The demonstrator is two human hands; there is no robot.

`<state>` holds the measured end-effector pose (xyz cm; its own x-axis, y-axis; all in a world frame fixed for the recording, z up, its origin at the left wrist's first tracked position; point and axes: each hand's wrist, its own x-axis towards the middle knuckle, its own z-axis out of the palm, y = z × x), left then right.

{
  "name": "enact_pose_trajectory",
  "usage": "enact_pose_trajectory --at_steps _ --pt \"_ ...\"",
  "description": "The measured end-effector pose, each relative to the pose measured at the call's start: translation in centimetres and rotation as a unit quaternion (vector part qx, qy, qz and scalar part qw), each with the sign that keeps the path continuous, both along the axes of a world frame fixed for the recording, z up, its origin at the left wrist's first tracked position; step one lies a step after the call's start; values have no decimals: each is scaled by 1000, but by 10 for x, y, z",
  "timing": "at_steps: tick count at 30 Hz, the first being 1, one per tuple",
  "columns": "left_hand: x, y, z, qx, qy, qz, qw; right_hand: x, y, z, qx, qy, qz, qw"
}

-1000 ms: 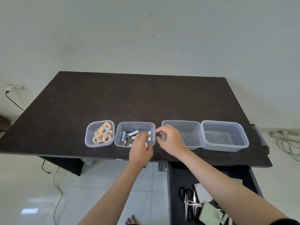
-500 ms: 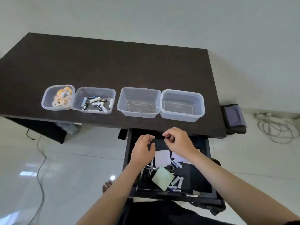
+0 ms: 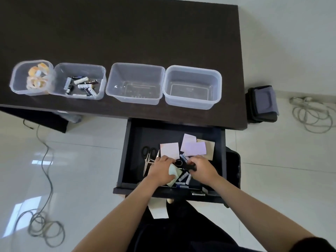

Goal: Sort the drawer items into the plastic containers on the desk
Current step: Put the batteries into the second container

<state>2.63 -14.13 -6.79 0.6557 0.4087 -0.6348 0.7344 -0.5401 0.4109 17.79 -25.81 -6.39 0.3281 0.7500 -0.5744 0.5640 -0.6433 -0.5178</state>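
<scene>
Below the dark desk (image 3: pixel 127 33) the drawer (image 3: pixel 145 135) stands pulled out. Both my hands are inside it. My right hand (image 3: pixel 201 168) curls around the handle of black scissors (image 3: pixel 181 163). My left hand (image 3: pixel 161 170) lies over a green sticky note (image 3: pixel 175 174), fingertips by the scissors' ring. Loose batteries (image 3: pixel 184 176) lie under the hands. A second pair of scissors (image 3: pixel 149 153) and pink (image 3: pixel 170 150) and purple (image 3: pixel 194 148) notes lie farther in. On the desk stand a tape-roll container (image 3: pixel 14 75), a battery container (image 3: pixel 80 64) and two empty containers (image 3: pixel 136 64) (image 3: pixel 192 67).
A dark bag (image 3: pixel 261 104) sits on the floor at the desk's right end, with a coiled white cable (image 3: pixel 311 113) beyond it. A grey cable (image 3: pixel 45 179) trails over the floor on the left. A slip of white paper (image 3: pixel 159 210) hangs under the drawer front.
Both hands came back from the battery container on the desk and went down into the open drawer. The view has tilted down toward the drawer.
</scene>
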Motion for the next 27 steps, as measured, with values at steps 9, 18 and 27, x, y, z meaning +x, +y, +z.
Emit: enact_pose_trajectory --at_steps 9,18,27 --pt "5 -6 -18 83 68 -98 989 -4 -12 -23 -1 17 -16 1000" --pt "-8 -1 -25 28 55 -36 997 -7 -11 -32 -31 -20 3 999" --pt "-23 31 -8 52 26 24 998 -9 -14 -35 -26 -61 44 997"
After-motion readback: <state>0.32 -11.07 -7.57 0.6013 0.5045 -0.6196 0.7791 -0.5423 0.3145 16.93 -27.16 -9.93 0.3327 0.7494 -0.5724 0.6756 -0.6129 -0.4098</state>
